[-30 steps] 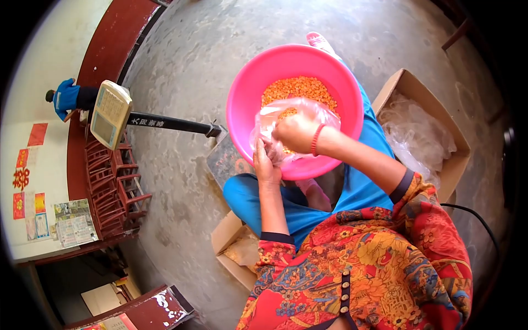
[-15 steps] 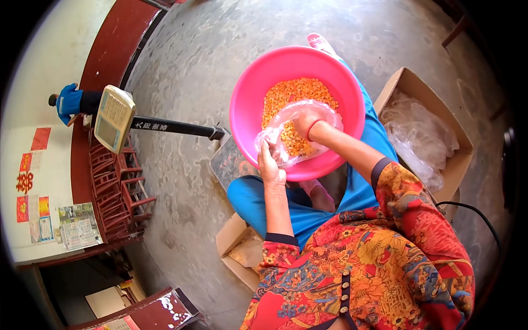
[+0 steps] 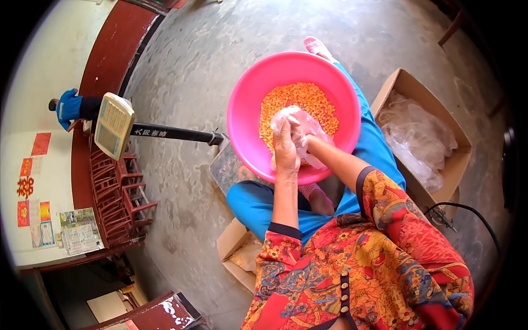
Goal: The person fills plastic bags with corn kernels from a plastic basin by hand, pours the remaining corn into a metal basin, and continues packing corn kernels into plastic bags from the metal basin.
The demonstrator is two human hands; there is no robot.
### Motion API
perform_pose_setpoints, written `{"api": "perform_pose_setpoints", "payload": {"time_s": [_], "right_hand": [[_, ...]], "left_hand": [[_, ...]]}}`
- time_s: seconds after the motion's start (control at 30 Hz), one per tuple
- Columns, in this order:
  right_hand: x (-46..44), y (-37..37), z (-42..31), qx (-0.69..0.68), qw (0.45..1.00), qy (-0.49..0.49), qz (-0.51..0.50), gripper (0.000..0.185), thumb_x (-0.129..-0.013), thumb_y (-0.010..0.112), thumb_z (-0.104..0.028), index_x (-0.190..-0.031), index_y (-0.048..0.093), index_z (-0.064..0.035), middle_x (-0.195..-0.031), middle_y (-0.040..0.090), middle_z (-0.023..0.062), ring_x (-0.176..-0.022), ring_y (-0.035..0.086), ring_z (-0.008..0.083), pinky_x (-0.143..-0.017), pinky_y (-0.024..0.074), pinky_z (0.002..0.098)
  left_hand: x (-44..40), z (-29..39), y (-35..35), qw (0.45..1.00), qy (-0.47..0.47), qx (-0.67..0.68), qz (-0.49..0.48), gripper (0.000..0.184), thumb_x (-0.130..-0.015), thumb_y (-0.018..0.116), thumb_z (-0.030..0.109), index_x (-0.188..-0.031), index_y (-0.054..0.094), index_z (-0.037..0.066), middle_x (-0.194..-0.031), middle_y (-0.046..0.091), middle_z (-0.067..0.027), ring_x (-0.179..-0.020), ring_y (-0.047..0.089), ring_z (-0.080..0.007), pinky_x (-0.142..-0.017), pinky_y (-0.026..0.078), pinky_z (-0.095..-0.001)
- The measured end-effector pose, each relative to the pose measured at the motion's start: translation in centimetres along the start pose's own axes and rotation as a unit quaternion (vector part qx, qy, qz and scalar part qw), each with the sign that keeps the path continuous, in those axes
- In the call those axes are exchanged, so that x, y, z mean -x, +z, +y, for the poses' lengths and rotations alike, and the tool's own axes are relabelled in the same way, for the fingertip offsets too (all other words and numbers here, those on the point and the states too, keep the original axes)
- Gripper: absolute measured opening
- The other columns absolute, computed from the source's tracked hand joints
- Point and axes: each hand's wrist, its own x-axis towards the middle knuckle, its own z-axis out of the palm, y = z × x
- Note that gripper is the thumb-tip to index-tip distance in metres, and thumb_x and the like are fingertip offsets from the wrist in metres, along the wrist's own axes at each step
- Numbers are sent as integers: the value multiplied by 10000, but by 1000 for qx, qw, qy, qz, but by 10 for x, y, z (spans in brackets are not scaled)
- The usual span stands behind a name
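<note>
A pink plastic basin point(image 3: 242, 110) stands in front of my lap, with orange-yellow corn kernels point(image 3: 302, 93) spread over its bottom. Above the kernels is a clear plastic bag point(image 3: 309, 124), bunched up. My left hand point(image 3: 285, 151) grips the bag's left side, fingers closed around the film. Into the bag's right side reaches my right hand point(image 3: 313, 144); the film and my left hand cover its fingers, so whether it grasps anything is hidden.
A cardboard box point(image 3: 459, 157) with clear plastic bags point(image 3: 415, 137) stands to the right. At the left is a floor scale with a display point(image 3: 114, 125) on a black post point(image 3: 176, 133). Another open box point(image 3: 236, 236) sits by my left knee. A person point(image 3: 69, 107) stands far left.
My left hand has moved up and right over the basin, and the bag, earlier spread wide around kernels, is now gathered between both hands. My right hand has sunk deeper behind the film.
</note>
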Motion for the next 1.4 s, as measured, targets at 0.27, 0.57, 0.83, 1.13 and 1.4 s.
{"api": "perform_pose_setpoints", "payload": {"time_s": [0.27, 0.57, 0.83, 1.13, 1.4], "right_hand": [[-8, 5, 8, -420, 893, 159, -36, 398, -854, 528, -249, -1240, 522, -148, -1285, 493, -4, -1155, 465, 164, -934, 394, 302], [-1, -17, -10, -550, 812, 182, -73, 231, -843, 548, -340, -1044, 607, -243, -842, 612, -81, -738, 571, 46, -468, 430, 204], [-39, -57, -17, -603, 785, 138, 30, 260, -857, 513, -290, -924, 589, -50, -814, 640, 76, -684, 633, 187, -544, 537, 315], [-27, -64, 9, 154, 964, -26, 213, 531, -693, 661, -302, -1148, 550, -51, -1246, 478, 160, -1179, 422, 325, -993, 354, 377], [14, -58, 1, 336, 940, 42, 42, 225, -747, 546, -115, -954, 631, -92, -880, 644, 152, -855, 616, 324, -780, 484, 412]], "left_hand": [[-31, 26, -47, 977, -22, -29, 211, 221, -915, 477, 251, -831, 569, 69, -687, 518, 23, -538, 467, -64, -447, 381, -211], [-77, -8, -85, 954, -55, -174, 240, 244, -883, 506, 221, -780, 613, 27, -687, 562, -5, -595, 531, -88, -470, 395, -246], [-48, -32, -87, 956, -51, -170, 234, 253, -849, 554, 226, -644, 540, 78, -556, 458, 48, -457, 391, -56, -404, 268, -241], [-9, 9, -79, 969, 0, -167, 182, 189, -897, 526, 219, -756, 544, 95, -612, 481, 51, -455, 387, -35, -397, 282, -204], [3, 59, -58, 917, 167, -303, 199, 111, -911, 496, 108, -871, 575, 42, -623, 462, 57, -507, 385, -16, -435, 302, -177]]}}
